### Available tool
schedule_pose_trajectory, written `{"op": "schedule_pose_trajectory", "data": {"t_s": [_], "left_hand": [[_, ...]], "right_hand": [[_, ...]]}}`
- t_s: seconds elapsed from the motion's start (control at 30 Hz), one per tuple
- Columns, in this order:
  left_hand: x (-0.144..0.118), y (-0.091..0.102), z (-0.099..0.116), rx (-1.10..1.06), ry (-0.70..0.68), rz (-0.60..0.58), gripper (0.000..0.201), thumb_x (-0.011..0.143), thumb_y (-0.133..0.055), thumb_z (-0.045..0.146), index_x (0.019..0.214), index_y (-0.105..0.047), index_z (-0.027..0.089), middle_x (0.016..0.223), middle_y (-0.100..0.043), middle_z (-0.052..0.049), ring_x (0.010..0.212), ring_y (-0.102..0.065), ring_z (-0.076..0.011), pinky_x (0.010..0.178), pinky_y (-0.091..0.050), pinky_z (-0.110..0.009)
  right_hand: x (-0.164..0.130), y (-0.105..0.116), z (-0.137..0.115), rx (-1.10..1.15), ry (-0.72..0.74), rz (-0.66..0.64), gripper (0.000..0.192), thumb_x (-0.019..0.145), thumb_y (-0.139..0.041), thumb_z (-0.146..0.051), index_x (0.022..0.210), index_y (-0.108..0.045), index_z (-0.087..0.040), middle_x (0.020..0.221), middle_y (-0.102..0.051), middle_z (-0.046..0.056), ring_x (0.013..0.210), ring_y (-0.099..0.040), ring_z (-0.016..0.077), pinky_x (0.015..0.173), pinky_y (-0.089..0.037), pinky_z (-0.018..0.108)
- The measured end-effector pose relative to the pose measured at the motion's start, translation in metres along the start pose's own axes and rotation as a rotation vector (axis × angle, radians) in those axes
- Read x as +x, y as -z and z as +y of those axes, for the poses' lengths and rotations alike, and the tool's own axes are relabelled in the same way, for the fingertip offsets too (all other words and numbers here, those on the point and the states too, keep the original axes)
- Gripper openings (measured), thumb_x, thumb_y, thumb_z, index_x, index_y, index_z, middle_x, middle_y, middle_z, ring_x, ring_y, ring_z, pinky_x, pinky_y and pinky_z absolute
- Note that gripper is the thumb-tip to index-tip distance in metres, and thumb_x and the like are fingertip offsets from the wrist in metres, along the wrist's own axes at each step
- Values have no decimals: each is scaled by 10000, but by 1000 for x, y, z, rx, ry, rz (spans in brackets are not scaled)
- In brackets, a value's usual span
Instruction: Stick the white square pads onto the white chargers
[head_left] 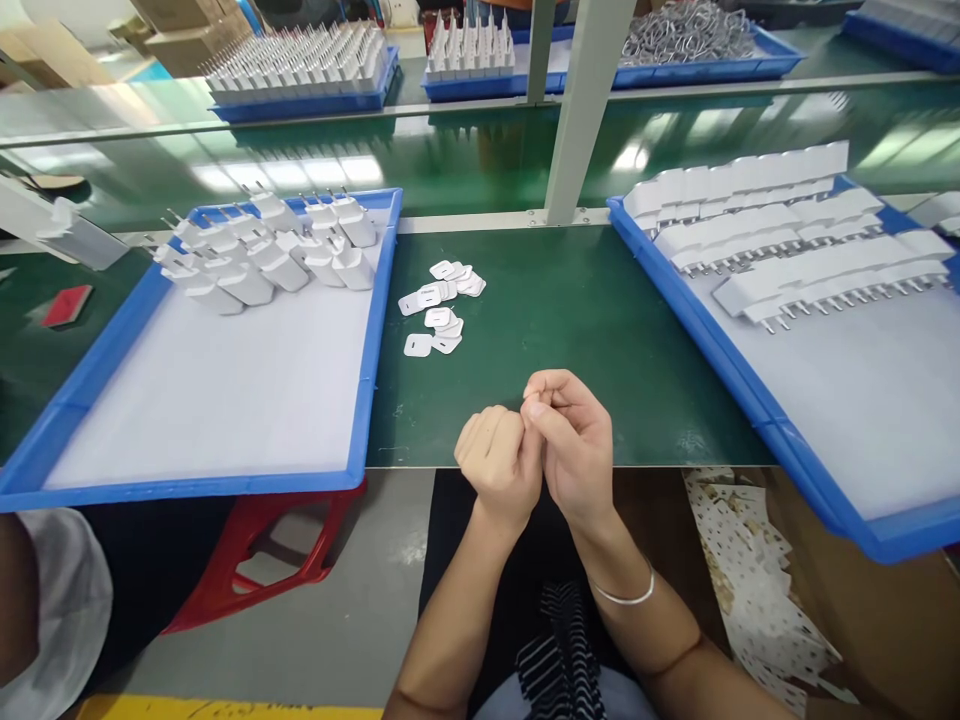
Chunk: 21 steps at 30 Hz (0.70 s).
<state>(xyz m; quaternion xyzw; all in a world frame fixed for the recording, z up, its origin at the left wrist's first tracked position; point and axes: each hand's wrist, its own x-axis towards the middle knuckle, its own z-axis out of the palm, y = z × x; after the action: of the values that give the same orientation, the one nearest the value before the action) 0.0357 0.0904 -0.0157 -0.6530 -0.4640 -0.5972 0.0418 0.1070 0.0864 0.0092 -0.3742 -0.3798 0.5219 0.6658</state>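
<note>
My left hand (pixel 496 452) is closed in a fist above the front edge of the green table. Against it, my right hand (pixel 576 445) pinches with thumb and forefinger, and the fingertips of both hands meet. Whatever may be between them is hidden. Beyond my hands, to the left, small white plates (pixel 439 293) with a dark slot lie in a loose pile. White plug chargers (pixel 274 262) lie crowded in the far part of the blue-rimmed left tray (pixel 360 400). In the right tray (pixel 750 385), more white chargers (pixel 832 270) lie in rows, pins toward me.
A pale metal post (pixel 589 100) rises behind the table (pixel 525 300). Farther back, blue trays hold upright chargers (pixel 300 65) and metal pieces (pixel 690 35). A red stool (pixel 285 550) and a seated person's sleeve (pixel 64 590) are at left. Perforated white sheets (pixel 765 590) lie below right.
</note>
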Motion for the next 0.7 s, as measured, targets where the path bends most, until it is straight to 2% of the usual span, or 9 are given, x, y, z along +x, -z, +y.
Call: {"op": "schedule_pose_trajectory", "data": {"t_s": [0.5,0.7], "left_hand": [[-4,0,-1,84,-23,-29,421,922,-596,105,626,-315,206,546,-325,58,524,-263,-114,531,-212,-306],[-2,1,-1,125,-41,-43,431,939,-567,117,595,-322,205,520,-344,52,506,-290,-113,529,-226,-303]], "right_hand": [[1,7,-3,88,-89,-62,41,839,-658,-170,835,-644,-209,713,-522,-45,636,-455,99,614,-391,226],[3,3,-1,86,-110,-7,71,819,-676,-218,785,-615,-203,693,-507,-48,609,-427,100,581,-365,230]]}}
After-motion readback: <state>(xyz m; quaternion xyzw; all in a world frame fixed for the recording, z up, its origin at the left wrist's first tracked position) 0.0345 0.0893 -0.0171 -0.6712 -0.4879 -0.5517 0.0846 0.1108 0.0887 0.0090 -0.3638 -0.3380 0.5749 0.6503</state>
